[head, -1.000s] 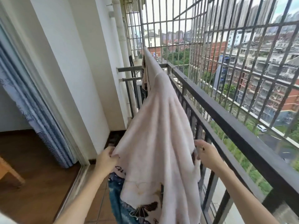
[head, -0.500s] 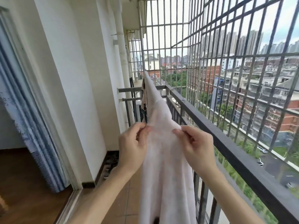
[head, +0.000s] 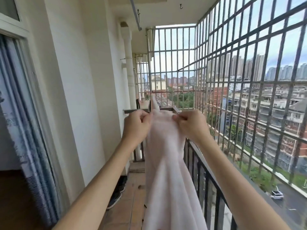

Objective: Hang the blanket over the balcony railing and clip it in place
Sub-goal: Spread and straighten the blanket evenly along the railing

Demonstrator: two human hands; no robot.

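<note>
A pale pink blanket [head: 167, 171] hangs in long folds in front of me, lifted up at chest height. My left hand [head: 137, 126] pinches its top edge on the left and my right hand [head: 191, 125] pinches the top edge on the right, a short span of cloth stretched between them. A far corner of the blanket rises in a point behind my hands. The dark metal balcony railing [head: 206, 176] runs along the right, just beside the hanging cloth. No clip is in view.
A grey window grille [head: 249, 80] closes off the balcony beyond the railing. The white wall [head: 79, 97] and a drainpipe [head: 128, 72] stand on the left, with a curtained doorway [head: 25, 122] at the far left. Dark shoes [head: 117, 193] lie on the tiled floor.
My hands came up from the blanket's lower sides to its top edge and pinch it there. The blanket is lifted higher and my view has tilted upward.
</note>
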